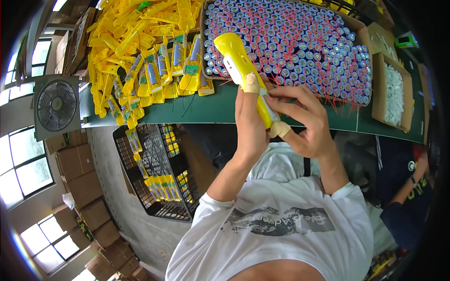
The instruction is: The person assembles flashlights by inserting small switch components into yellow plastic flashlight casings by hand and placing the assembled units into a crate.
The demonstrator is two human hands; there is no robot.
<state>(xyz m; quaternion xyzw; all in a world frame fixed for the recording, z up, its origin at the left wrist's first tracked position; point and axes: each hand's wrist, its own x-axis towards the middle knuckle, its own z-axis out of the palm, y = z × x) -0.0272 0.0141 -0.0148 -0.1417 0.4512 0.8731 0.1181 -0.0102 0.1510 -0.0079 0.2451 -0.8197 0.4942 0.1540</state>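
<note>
Yellow plastic torch casing (236, 61), held upright over the near edge of the green surface (211, 110). Left hand (251, 124) closed around its lower body from the left, a bandaged fingertip pressed on the casing. Right hand (302, 117) pinching the casing's lower right side, thumb tip also bandaged; what the fingers press is hidden behind them. Cardboard tray (358, 23) of blue-grey cylindrical cells with red wires, just behind the casing, partly covered by it. Heap of yellow casing halves (140, 47) at left, some fitted with cells; far pieces too tangled to separate. Black wire crate (154, 168) below the surface edge, holding more yellow parts. Box of white pieces (393, 91) at right, contents indistinct.
</note>
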